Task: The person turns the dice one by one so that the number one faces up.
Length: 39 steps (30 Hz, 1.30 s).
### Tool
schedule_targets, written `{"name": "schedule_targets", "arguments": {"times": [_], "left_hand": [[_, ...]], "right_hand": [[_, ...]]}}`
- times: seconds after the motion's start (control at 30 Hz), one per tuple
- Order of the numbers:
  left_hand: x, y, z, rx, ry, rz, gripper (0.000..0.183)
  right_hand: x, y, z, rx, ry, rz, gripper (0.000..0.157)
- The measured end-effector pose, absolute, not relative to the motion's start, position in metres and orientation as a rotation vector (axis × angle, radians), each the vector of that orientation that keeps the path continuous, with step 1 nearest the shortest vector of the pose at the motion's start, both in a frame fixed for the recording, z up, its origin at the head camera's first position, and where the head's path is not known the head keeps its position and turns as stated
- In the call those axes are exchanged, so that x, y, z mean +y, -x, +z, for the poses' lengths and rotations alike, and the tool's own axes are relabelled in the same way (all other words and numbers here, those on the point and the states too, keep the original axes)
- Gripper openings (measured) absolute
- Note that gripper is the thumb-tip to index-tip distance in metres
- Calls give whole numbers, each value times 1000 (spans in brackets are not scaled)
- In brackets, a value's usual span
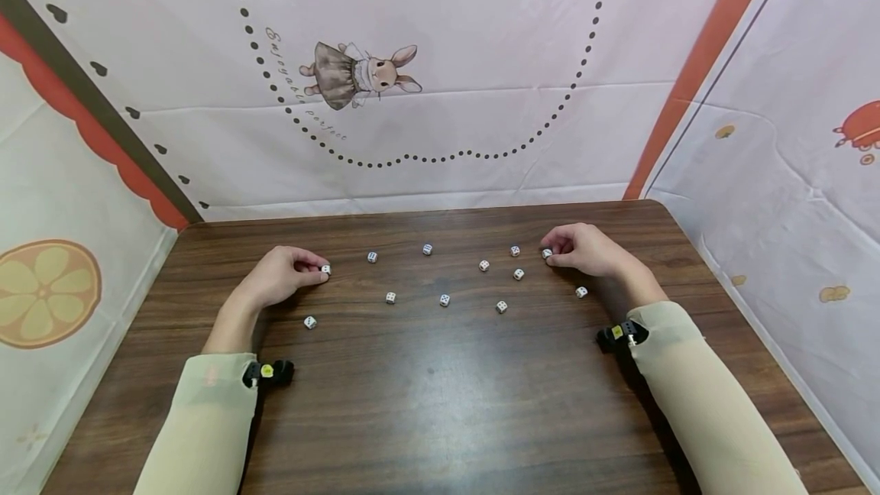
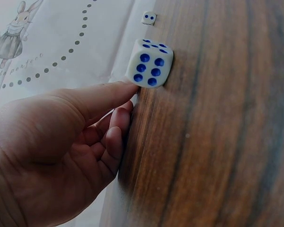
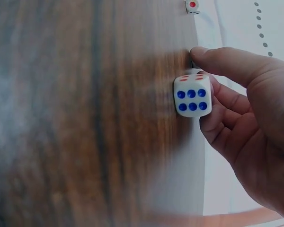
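Apparently pinched a die (image 1: 326, 270) with the left grip (image 1: 278, 277) and a second die (image 1: 547, 253) with the right grip (image 1: 587, 250), clamping by the tips presumably for fine control, toward opposite ends of the loose dice (image 1: 444, 301) on the table (image 1: 412, 434).

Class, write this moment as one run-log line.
left hand: pinches one die | right hand: pinches another die | other dice: scattered on brown table
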<state>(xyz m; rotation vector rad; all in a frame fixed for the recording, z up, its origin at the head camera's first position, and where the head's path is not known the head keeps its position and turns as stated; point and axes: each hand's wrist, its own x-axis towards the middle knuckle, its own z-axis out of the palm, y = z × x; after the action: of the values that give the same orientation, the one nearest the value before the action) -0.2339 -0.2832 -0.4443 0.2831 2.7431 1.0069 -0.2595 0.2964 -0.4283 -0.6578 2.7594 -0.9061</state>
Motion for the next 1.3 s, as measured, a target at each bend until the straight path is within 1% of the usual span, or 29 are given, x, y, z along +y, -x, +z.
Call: {"name": "schedule_targets", "arguments": {"times": [0.47,1.3], "left_hand": [[-283,234,-445,2742,-277,1011,21],[-284,235,-447,2723,-278,1033,22]], "right_hand": [[293,261,-428,2775,685,-847,11],[293,256,-428,2759,655,-941,11]]}}
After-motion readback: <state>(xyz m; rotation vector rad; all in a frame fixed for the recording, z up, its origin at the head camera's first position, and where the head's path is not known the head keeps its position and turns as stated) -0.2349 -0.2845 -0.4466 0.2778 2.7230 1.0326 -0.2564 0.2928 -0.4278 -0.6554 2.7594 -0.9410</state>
